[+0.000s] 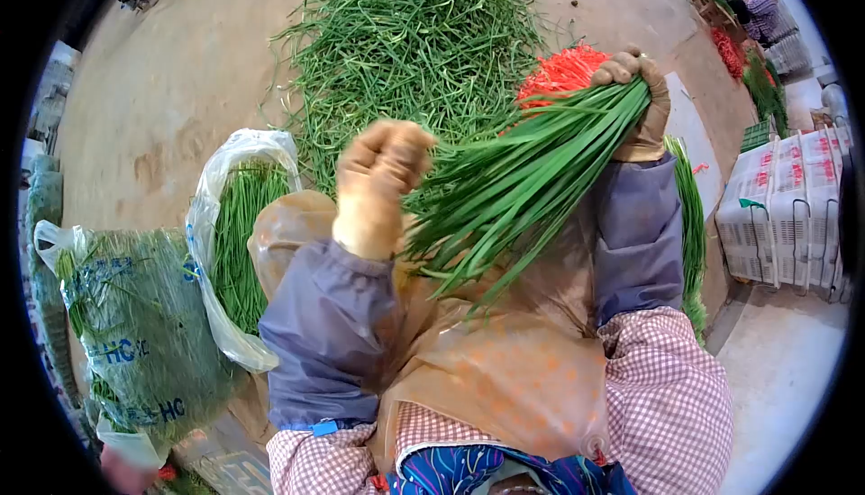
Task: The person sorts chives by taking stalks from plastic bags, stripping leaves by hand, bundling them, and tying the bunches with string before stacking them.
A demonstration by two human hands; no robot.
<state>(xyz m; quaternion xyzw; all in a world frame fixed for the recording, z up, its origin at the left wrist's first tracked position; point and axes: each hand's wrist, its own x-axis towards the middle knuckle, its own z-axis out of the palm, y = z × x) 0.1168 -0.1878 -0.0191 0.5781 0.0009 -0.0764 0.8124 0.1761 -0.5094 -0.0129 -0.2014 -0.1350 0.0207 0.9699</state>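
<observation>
My right hand point(641, 99), in a stained glove, grips a bunch of long flat green leaves, garlic chives point(541, 189), by one end. The bunch slants down to the left over my lap, its loose ends fanning out. My gloved left hand point(383, 166) is raised left of the bunch, fingers curled into a fist and blurred by motion; anything inside it is hidden. A large heap of loose chives point(414, 45) lies on the floor in front of me. Just behind my right hand is a pile of red-orange strips point(563, 73).
At left, an open plastic bag point(200, 216) holds chives beside a full, printed plastic bag point(149, 324). More chives point(689, 234) lie right of my right arm. White plastic crates point(784, 211) stand farther right. Other people point(761, 9) sit at the far right and far left.
</observation>
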